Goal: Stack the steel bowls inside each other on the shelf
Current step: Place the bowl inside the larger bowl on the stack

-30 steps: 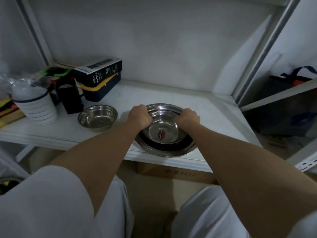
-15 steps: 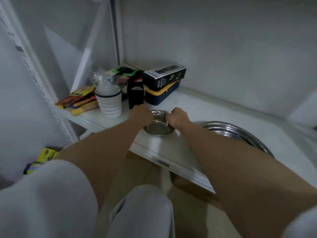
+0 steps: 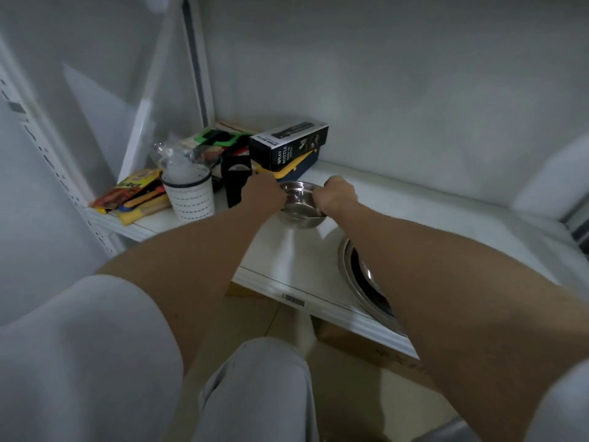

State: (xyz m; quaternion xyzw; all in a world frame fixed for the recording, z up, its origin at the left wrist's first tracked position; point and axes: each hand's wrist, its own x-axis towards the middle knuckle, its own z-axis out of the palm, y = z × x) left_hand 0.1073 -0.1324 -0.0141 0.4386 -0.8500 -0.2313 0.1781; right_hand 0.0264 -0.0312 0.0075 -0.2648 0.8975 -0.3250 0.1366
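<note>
A small steel bowl [image 3: 300, 208] is held between both hands a little above the white shelf [image 3: 287, 263], slightly tilted. My left hand [image 3: 262, 193] grips its left rim and my right hand [image 3: 338, 195] grips its right rim. To the right, near the shelf's front edge, lies the big steel bowl [image 3: 360, 283] with another bowl nested inside; my right forearm hides most of it.
A white dotted cup [image 3: 190, 199] with a plastic bag in it stands left of the bowl. Behind are a black object [image 3: 235, 180], a spray-bottle box [image 3: 288, 148] and coloured packets [image 3: 134, 193]. The shelf's back right part is bare.
Both hands left the big nested bowls, moved left and closed on the small bowl's rim. The small bowl now sits slightly raised off the shelf. The view swung left.
</note>
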